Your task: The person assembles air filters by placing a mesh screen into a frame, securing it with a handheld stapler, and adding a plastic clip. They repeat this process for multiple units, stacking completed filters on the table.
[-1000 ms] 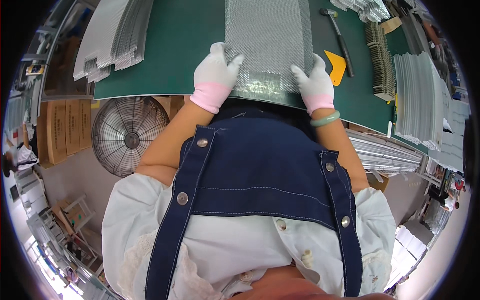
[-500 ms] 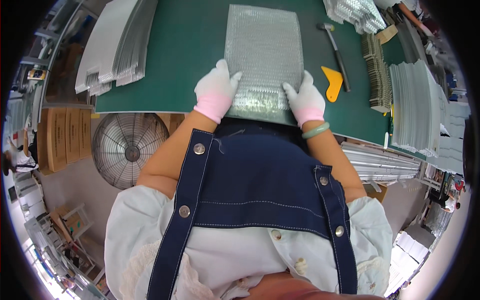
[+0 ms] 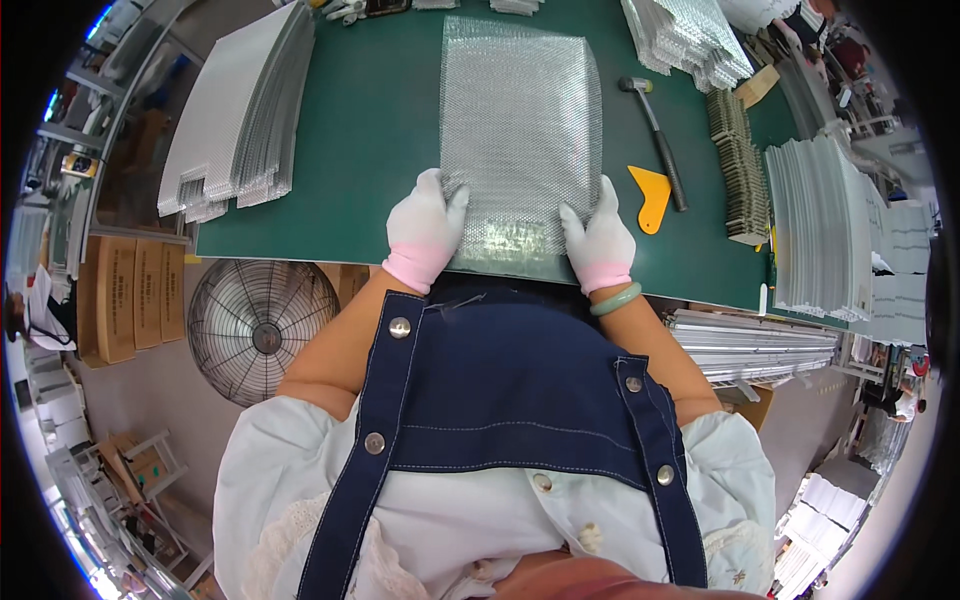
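Note:
A silvery bubble-wrap sheet (image 3: 520, 130) lies flat on the green work mat (image 3: 370, 120) in front of me. My left hand (image 3: 424, 226), in a white glove, presses on the sheet's near left corner. My right hand (image 3: 598, 238), also gloved, with a green bangle on the wrist, presses on the near right corner. Both hands lie flat with fingers spread on the wrap. A hammer (image 3: 655, 135) and a yellow scraper (image 3: 648, 197) lie just right of the sheet.
Stacks of silvery sheets sit at the left (image 3: 235, 115), upper right (image 3: 690, 35) and far right (image 3: 815, 225). A row of brown pieces (image 3: 740, 165) stands right of the hammer. A floor fan (image 3: 262, 325) and cardboard boxes (image 3: 125, 295) are below the table's left edge.
The view has tilted so the table sits lower in the picture. My hands stay on the sheet's near corners, and more of the sheet shows beyond them.

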